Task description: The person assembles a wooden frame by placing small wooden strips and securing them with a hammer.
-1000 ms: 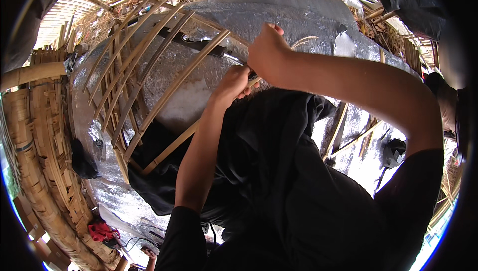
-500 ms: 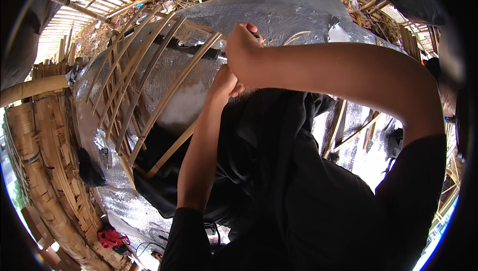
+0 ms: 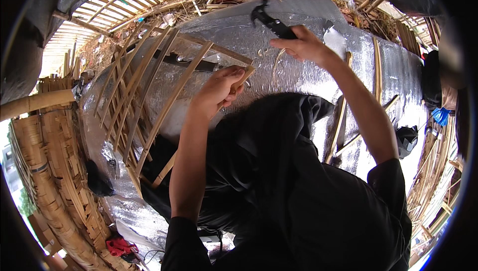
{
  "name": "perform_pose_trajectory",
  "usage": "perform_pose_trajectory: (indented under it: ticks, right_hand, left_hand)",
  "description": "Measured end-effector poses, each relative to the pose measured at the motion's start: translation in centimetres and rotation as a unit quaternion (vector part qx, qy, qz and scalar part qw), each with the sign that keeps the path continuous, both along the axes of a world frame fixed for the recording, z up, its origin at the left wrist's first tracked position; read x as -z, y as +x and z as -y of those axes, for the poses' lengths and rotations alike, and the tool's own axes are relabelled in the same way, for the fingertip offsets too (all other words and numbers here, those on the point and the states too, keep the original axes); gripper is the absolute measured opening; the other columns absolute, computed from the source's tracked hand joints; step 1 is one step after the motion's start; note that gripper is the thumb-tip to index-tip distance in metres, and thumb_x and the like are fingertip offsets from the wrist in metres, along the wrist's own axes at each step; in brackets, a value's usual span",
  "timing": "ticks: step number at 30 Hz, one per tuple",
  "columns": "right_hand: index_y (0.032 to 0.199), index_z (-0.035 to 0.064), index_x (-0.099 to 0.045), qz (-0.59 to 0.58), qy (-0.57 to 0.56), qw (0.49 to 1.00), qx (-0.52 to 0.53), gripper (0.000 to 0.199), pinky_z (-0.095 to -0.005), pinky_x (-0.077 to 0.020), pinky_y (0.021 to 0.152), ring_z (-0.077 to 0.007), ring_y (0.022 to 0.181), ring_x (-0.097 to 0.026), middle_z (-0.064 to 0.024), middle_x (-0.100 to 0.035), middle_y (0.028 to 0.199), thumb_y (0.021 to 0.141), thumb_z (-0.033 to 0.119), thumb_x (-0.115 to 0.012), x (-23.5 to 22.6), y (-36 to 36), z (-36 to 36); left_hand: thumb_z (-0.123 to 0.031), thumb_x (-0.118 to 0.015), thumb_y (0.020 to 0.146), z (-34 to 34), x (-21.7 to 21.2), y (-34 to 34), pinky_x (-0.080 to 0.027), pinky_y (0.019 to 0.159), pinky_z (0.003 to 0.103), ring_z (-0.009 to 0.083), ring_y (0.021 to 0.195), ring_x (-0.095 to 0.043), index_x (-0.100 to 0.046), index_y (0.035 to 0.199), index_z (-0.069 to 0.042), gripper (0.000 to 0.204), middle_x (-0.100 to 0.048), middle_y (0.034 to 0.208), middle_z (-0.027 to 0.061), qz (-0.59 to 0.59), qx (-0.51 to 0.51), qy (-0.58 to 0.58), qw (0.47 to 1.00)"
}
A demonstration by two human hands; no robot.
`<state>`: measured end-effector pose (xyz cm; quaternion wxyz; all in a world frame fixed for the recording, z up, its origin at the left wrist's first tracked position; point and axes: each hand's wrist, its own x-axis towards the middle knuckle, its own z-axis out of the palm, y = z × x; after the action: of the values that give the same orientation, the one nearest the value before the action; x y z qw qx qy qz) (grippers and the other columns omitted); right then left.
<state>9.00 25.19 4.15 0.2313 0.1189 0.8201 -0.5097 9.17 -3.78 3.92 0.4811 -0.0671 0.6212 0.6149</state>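
Observation:
My right hand is raised over the silver sheet, its fingers wrapped round the grip of a small black claw hammer. The hammer's head points up and to the left. My left hand is closed round the end of a bamboo strip at the near right corner of a lattice of bamboo slats. This lattice leans across the left side of my lap. Whether a nail sits between my left fingers I cannot make out. Behind the slats lies a long dark flat thing with a shiny part.
A wrinkled silver foil sheet covers the ground. Bundled split bamboo stands at the left, and loose bamboo strips lie at the right. A black bag sits near the right edge; a red cloth thing lies lower left.
My right hand has swung away from my left hand, up and to the right, bringing the hammer into plain sight. My left hand stays at the lattice corner, which shows more clearly now.

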Motion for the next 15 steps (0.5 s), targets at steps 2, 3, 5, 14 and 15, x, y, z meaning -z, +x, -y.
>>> perform_pose_trajectory:
  ticks: [2,3,5,14,15]
  right_hand:
    - [0.093,-0.0002,-0.068,-0.028,0.123,0.991,0.047,0.044,-0.0439,-0.0542,0.067,-0.0295,0.070,-0.070,-0.0130,-0.068,0.071,0.088,0.043,-0.075,3.2,2.0,-0.9]
    - [0.094,-0.0008,-0.067,-0.054,0.208,0.975,0.047,0.044,-0.0459,-0.0552,0.069,-0.0331,0.075,-0.072,-0.0165,-0.070,0.074,0.089,0.042,-0.073,4.6,3.3,-1.4]
    - [0.101,-0.0018,-0.065,-0.068,0.307,0.949,0.038,0.044,-0.0504,-0.0564,0.076,-0.0402,0.085,-0.073,-0.0245,-0.072,0.085,0.092,0.041,-0.068,7.4,5.7,-2.3]
    - [0.136,-0.0019,-0.053,-0.258,0.357,0.897,-0.031,0.053,-0.0537,-0.0501,0.104,-0.0371,0.118,-0.065,-0.0209,-0.065,0.124,0.103,0.038,-0.058,5.8,4.9,3.7]
    - [0.131,-0.0038,-0.057,-0.182,0.270,0.945,-0.016,0.049,-0.0492,-0.0539,0.099,-0.0349,0.110,-0.068,-0.0203,-0.068,0.116,0.102,0.036,-0.058,5.7,3.3,5.1]
  left_hand:
    - [-0.032,-0.060,0.105,0.2,-0.6,-0.1,-0.032,0.042,0.021,0.0032,0.051,-0.041,-0.061,0.112,-0.010,0.024,-0.057,0.075,-0.0014,-0.008,0.014,-0.010,1.000]
    - [-0.031,-0.060,0.105,0.3,-0.5,-0.3,-0.032,0.042,0.021,0.0033,0.051,-0.042,-0.062,0.110,-0.009,0.023,-0.057,0.075,-0.0012,-0.028,0.010,-0.020,0.999]
    - [-0.029,-0.060,0.104,0.7,-0.1,-0.6,-0.031,0.042,0.022,0.0035,0.051,-0.044,-0.064,0.105,-0.008,0.021,-0.058,0.074,-0.0009,-0.070,-0.004,-0.043,0.997]
    - [-0.023,-0.065,0.100,1.3,2.9,-1.1,-0.039,0.049,0.024,0.0079,0.055,-0.052,-0.068,0.100,-0.003,0.020,-0.066,0.078,0.0027,-0.175,-0.031,-0.090,0.980]
    - [-0.023,-0.065,0.101,1.3,3.2,-1.2,-0.040,0.049,0.024,0.0077,0.056,-0.053,-0.068,0.102,-0.002,0.021,-0.067,0.079,0.0029,-0.180,-0.030,-0.096,0.979]
